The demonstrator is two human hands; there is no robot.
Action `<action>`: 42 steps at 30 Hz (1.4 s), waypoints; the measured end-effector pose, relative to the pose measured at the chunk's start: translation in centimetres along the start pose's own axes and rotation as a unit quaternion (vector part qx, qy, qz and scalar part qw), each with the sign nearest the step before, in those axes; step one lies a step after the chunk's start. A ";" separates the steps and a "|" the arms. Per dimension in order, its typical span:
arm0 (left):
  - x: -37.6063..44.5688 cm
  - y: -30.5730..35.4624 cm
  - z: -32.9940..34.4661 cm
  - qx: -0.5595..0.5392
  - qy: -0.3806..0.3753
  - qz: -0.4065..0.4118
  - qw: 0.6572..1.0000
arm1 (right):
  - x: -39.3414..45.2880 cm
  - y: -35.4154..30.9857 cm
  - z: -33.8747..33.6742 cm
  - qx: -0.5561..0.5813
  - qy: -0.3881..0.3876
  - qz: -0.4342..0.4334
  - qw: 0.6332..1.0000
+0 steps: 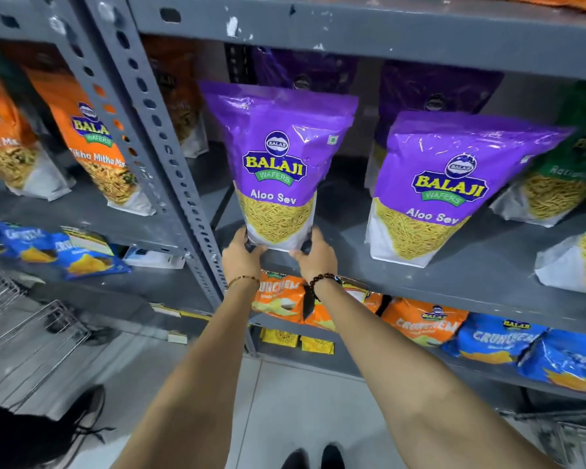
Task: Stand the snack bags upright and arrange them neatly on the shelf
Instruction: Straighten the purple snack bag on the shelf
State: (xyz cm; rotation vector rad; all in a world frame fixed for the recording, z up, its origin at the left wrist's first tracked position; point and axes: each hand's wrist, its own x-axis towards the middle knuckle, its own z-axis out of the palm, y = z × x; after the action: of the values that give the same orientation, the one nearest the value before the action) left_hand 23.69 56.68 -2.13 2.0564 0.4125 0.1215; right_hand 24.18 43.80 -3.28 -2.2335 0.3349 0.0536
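Observation:
A purple Aloo Sev bag point(277, 157) stands upright at the front left of the grey shelf point(420, 282). My left hand point(241, 255) grips its lower left corner and my right hand point(315, 253) grips its lower right corner. A second purple Aloo Sev bag point(454, 184) stands upright to the right, apart from the first. More purple bags point(433, 89) stand in shadow behind both. Green bags point(562, 177) stand at the far right of the same shelf.
A perforated grey upright post point(170, 157) borders the shelf on the left; orange bags point(92, 140) stand beyond it. Orange and blue Crunchem bags point(494, 340) fill the shelf below. A wire basket point(24, 319) sits at lower left, above a dark shoe on the floor.

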 end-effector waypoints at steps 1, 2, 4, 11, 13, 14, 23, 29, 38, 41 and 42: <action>0.1 0.0 0.0 -0.002 0.004 0.001 1.000 | 0.1 -0.1 0.1 0.003 0.005 -0.001 1.000; 0.1 0.1 0.0 0.001 0.007 0.000 1.000 | 0.3 -0.1 0.2 0.007 0.008 -0.002 1.000; 0.3 0.2 0.0 0.006 0.010 -0.001 1.000 | 0.5 -0.2 0.2 0.009 0.012 -0.004 1.000; 1.7 -0.1 0.3 0.021 -0.001 -0.015 1.000 | 1.3 -0.3 0.1 0.007 0.021 -0.002 1.000; 1.9 -0.2 0.4 0.019 0.002 -0.014 1.000 | 1.3 -0.4 0.1 0.008 0.021 0.001 1.000; 1.9 -0.3 0.5 0.018 0.003 -0.013 1.000 | 1.2 -0.3 0.2 0.011 0.020 0.002 1.000; 2.0 -1.0 0.6 0.014 0.009 -0.006 1.000 | 1.2 -0.5 -0.1 0.013 0.014 0.000 1.000; 1.7 -0.9 0.2 0.024 0.005 -0.003 1.000 | 1.0 -0.6 -0.6 0.012 -0.007 -0.004 1.000; -4.4 -0.2 1.8 0.101 -0.018 0.016 0.995 | -3.9 2.7 -4.7 -0.069 0.003 -0.064 0.996; -7.7 1.0 4.7 0.102 -0.062 0.068 0.991 | -6.4 6.2 -8.3 -0.055 0.055 -0.064 0.995; -8.8 1.7 5.9 0.107 -0.084 0.094 0.986 | -7.1 7.7 -9.7 -0.064 0.068 -0.049 0.994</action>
State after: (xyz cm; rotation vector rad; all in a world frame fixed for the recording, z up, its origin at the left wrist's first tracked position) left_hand 17.33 48.02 -2.90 2.2948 0.1299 0.0175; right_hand 14.63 33.33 -1.87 -2.3837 0.3025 -0.1342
